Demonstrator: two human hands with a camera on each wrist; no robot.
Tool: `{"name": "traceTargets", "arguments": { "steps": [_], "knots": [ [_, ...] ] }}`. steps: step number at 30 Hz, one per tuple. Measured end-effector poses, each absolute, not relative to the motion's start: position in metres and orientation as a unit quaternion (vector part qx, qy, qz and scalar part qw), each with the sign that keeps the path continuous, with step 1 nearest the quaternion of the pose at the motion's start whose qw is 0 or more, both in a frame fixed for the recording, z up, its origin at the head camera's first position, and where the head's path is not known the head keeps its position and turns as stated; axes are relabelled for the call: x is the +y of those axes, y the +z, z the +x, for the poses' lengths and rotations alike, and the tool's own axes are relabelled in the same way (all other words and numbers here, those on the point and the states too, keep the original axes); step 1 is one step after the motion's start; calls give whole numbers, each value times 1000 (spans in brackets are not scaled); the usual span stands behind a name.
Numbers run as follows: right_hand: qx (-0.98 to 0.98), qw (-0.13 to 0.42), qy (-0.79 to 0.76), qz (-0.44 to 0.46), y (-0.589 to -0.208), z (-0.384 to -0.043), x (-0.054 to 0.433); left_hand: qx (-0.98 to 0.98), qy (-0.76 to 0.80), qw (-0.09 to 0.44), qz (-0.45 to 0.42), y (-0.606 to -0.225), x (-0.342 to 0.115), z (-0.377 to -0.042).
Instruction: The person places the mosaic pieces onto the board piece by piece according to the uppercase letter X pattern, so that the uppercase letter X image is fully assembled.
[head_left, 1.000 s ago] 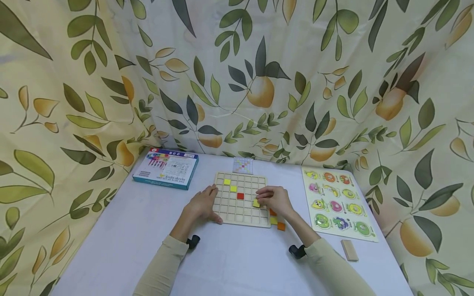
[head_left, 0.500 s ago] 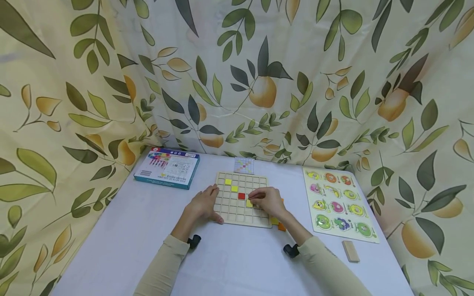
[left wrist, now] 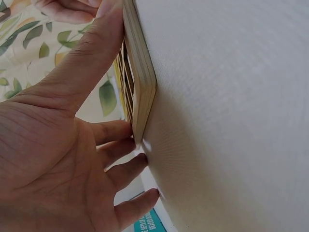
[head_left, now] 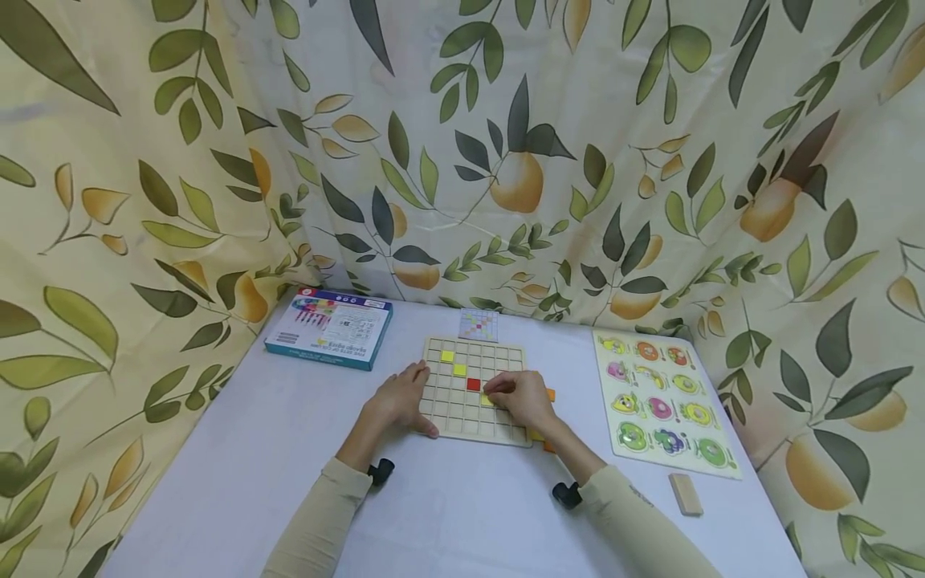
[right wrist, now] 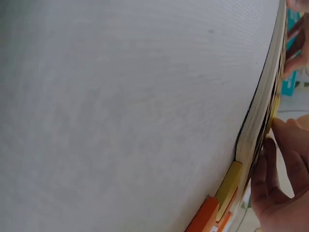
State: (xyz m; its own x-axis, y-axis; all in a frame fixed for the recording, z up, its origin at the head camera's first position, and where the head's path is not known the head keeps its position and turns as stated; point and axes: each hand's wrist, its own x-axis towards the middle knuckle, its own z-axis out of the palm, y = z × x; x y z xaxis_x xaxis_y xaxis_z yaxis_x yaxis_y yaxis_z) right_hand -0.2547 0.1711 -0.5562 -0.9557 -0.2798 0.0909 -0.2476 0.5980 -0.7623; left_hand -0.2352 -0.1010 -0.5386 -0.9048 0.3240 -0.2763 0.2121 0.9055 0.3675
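Observation:
A wooden grid board (head_left: pixel 462 419) lies flat on the table. It holds two yellow square tiles, one yellow tile (head_left: pixel 448 356) above the other, and a red tile (head_left: pixel 473 384), stepping diagonally down to the right. My left hand (head_left: pixel 397 399) touches the board's near left corner; in the left wrist view its thumb (left wrist: pixel 89 63) lies along one edge and its fingers (left wrist: pixel 130 171) extend at another. My right hand (head_left: pixel 523 397) pinches a yellow tile (head_left: pixel 487 399) at the cell diagonally below the red one. Fingers partly cover that tile.
Orange and yellow tiles (right wrist: pixel 231 186) lie by the board's right edge, partly behind my right hand. A small pattern card (head_left: pixel 478 324) is beyond the board. A box (head_left: pixel 328 329) stands left, a fruit puzzle board (head_left: pixel 661 401) right, with a wooden block (head_left: pixel 685 494) nearer.
My right hand has moved left across the board with the yellow tile, which is now lower at the cell beside the red tile. My left hand keeps its place.

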Motion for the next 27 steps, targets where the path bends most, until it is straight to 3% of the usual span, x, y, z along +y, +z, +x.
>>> {"name": "traceTargets", "arguments": {
  "steps": [13,27],
  "knots": [
    [888,44,-420,-182,-553,-251,186,961,165,173,142,-535,-100,-235],
    [908,6,-393,-147,-535,-229,214,961,168,172,140,-537,-98,-233]
  ]
}}
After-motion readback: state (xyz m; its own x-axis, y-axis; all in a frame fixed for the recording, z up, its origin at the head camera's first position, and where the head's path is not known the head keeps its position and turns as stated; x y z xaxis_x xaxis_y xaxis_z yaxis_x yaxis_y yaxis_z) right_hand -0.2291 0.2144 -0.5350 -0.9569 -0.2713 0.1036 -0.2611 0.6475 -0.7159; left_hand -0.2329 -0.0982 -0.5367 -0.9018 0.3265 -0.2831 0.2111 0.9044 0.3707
